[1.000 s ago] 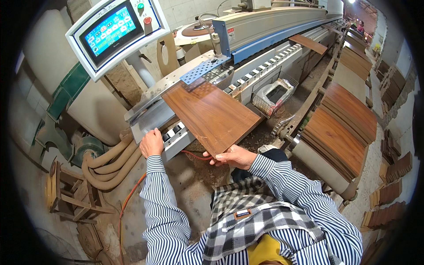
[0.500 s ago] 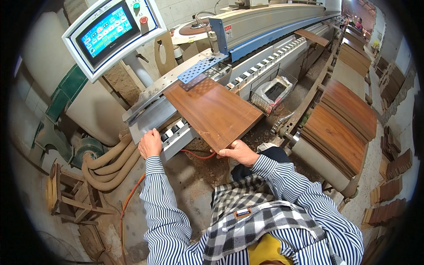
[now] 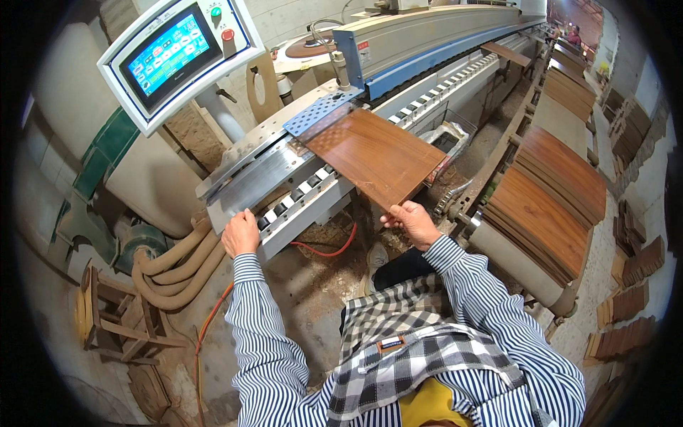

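A reddish-brown wood-grain board (image 3: 380,156) lies across the roller strip of a long machine, its far left corner under a blue perforated plate (image 3: 320,110). At the board's near corner, my right hand (image 3: 414,222) has thumb and fingers closed on the edge. My left hand (image 3: 241,233) rests at the near end of the machine's metal bed (image 3: 263,181), its fingers curled over the edge beside the black-and-white rollers (image 3: 295,196). The fingertips of my left hand are partly hidden.
A control panel (image 3: 171,53) with a lit screen stands at upper left. To the right, a roller conveyor (image 3: 509,260) carries stacks of boards (image 3: 544,220). Beneath the machine are a wire basket (image 3: 445,146) and a red hose (image 3: 331,250). Ribbed ducts (image 3: 174,274) and a wooden stool (image 3: 124,317) sit left.
The board has slid away and to the right along the machine, uncovering more rollers. My right hand has followed it at the near corner. The left hand has stayed in place.
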{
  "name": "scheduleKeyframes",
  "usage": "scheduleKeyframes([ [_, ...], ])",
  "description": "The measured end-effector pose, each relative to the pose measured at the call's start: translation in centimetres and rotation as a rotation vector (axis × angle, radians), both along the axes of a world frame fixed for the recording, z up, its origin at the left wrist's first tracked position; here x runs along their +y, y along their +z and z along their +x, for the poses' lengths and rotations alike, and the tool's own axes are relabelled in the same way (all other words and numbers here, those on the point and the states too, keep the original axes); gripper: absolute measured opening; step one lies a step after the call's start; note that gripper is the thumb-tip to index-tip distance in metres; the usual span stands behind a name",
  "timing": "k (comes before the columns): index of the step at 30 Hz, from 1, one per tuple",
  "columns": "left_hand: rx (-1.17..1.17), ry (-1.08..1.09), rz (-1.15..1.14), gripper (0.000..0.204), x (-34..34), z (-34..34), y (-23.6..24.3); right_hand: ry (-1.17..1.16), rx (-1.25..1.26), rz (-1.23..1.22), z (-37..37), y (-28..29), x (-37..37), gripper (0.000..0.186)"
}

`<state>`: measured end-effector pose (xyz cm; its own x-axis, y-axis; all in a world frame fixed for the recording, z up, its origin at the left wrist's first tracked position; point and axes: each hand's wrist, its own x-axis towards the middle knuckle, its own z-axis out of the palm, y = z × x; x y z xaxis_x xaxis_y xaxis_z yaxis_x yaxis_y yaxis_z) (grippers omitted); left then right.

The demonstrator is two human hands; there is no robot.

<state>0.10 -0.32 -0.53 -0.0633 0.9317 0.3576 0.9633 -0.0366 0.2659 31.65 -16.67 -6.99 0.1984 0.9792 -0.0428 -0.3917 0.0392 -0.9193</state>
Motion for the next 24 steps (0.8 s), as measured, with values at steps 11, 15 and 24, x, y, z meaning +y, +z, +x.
scheduleKeyframes([
  [11,-0.01,0.004,-0.018,0.037,0.0,0.1,0.3,-0.468,-0.025,-0.068,6.8,1.3,-0.5,0.029],
  [15,-0.015,-0.002,-0.008,0.038,0.0,0.1,0.3,-0.612,-0.108,-0.09,10.8,0.3,-6.4,0.047],
  [24,0.006,0.0,-0.022,0.038,-0.2,0.0,0.3,-1.674,-0.384,-0.405,20.9,-8.0,-34.5,0.058],
])
